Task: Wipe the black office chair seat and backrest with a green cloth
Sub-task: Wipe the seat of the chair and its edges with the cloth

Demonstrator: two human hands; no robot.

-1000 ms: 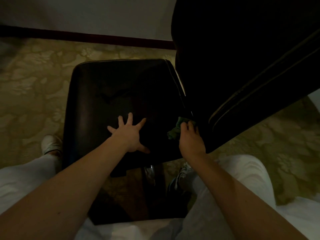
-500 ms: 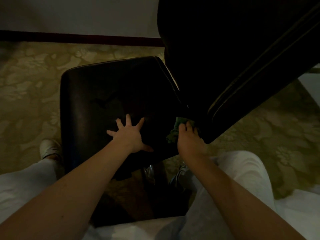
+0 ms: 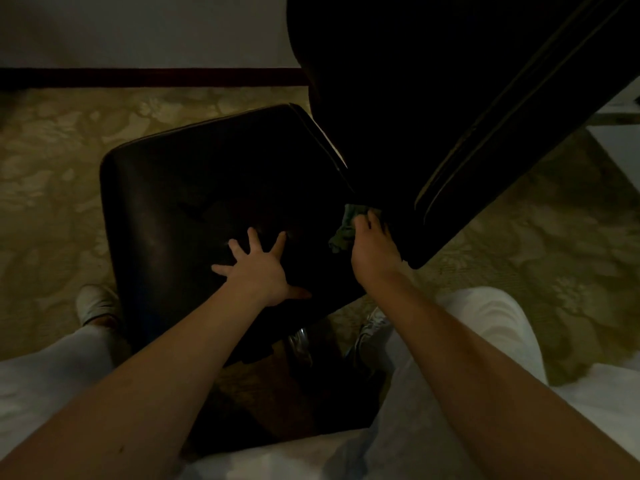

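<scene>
**While the left hand (image 3: 258, 271) braced the seat (image 3: 194, 202), the right hand (image 3: 372, 249) had the green cloth (image 3: 344, 230)**

Since the room was pretty dim, fine detail was hard to make out, but the black office chair seat sat at an angle on a patterned olive carpet (image 3: 52, 168). Left hand lay flat on the near part of the seat, fingers straight and spread wide, thumb pointing along the near edge, holding nothing. Right hand was at the seat's right side, right where it met the backrest (image 3: 433, 116), fingers curled around the bunched-up green cloth. The cloth stuck out on the seat side of that hand and sat in the crease, touching the seat. Whether it also touched the backrest, couldn't tell. The backrest rose from the seat's right edge, with pale piping lines running along it. One white shoe (image 3: 95, 304) stood on the carpet just off the seat's near-left corner, and a chrome base leg (image 3: 299, 341) showed under its near edge. A dark baseboard (image 3: 149, 77) ran well beyond the seat's far edge.
</scene>
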